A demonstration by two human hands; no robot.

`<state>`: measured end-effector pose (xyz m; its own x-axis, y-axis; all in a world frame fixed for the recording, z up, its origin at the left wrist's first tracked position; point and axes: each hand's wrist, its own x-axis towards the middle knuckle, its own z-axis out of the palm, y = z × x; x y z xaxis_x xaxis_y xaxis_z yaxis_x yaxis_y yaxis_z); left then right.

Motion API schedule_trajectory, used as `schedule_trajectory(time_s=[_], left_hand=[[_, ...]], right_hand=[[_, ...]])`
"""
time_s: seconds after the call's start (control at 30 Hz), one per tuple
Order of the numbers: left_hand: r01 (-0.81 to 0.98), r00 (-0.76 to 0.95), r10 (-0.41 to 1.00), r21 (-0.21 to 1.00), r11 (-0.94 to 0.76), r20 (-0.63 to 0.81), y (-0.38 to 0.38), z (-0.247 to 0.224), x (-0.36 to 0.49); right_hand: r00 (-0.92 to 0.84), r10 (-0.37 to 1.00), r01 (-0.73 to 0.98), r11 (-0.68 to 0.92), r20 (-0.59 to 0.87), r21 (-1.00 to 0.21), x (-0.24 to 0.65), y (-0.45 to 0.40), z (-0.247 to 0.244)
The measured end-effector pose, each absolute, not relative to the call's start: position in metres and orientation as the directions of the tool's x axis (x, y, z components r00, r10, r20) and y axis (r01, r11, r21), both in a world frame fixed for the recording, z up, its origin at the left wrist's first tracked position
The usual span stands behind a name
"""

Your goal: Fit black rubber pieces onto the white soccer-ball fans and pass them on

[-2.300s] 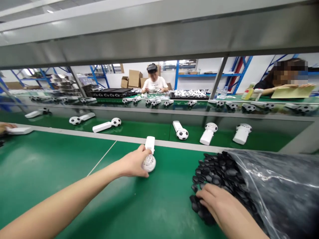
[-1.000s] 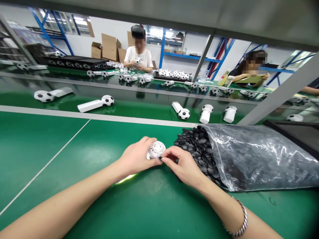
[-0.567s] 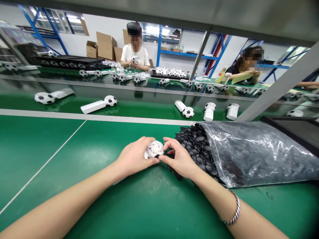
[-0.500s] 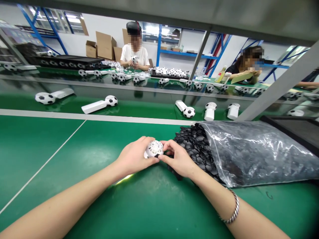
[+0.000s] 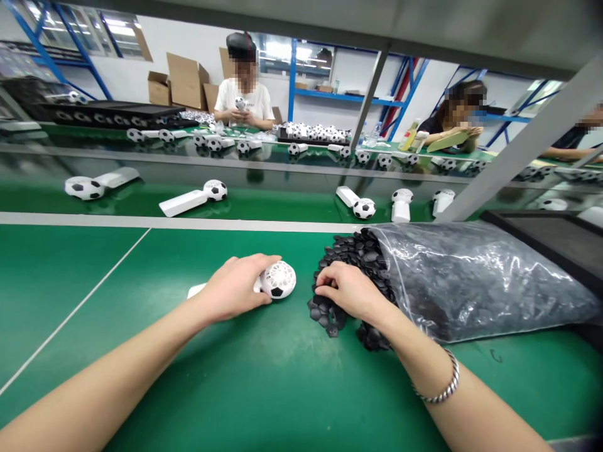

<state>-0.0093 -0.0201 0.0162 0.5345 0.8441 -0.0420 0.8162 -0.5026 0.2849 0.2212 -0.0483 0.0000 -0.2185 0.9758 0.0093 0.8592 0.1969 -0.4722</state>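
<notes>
Head view: left hand [image 5: 238, 285] wrapped round white soccer-ball-headed device [image 5: 278, 280], thumb and fingers at ball's near side; white handle end shows behind wrist. Device low over or on green bench [image 5: 264, 389], cannot tell which. One black panel visible on ball's front. Right hand [image 5: 348, 290] over black panel pieces [image 5: 351, 257], thumb and fingertips close together; cannot tell whether piece is pinched. Pieces spill from clear plastic bag [image 5: 480, 282], right. Beyond bench edge, more ball-headed devices [image 5: 217, 190] lie spaced out.
</notes>
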Motion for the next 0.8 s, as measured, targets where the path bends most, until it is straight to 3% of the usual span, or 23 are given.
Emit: schedule_trajectory(time_s=[0.17,0.37,0.57,0.67,0.8], left_hand=[[0.772,0.606,0.794,0.2,-0.603,0.052,-0.021,0.012,-0.009],[0.754,0.622,0.773,0.173,-0.634,0.124,-0.018,0.005,-0.009],[0.704,0.651,0.743,0.24,-0.668,0.158,-0.016,-0.001,-0.008],[0.697,0.647,0.746,0.275,-0.663,0.159,-0.015,-0.002,-0.007],[0.701,0.639,0.758,0.31,-0.643,0.129,-0.016,0.001,-0.01]], right_hand=[[-0.2,0.979,0.917,0.175,-0.034,-0.358,0.214,-0.053,0.003],[-0.213,0.974,0.893,0.165,-0.071,-0.419,0.214,-0.058,0.006],[-0.379,0.909,0.71,0.407,0.176,-0.574,0.209,-0.062,0.01],[-0.37,0.891,0.612,0.448,0.265,-0.652,0.205,-0.064,0.01],[-0.377,0.864,0.575,0.501,0.334,-0.647,0.202,-0.065,0.006]])
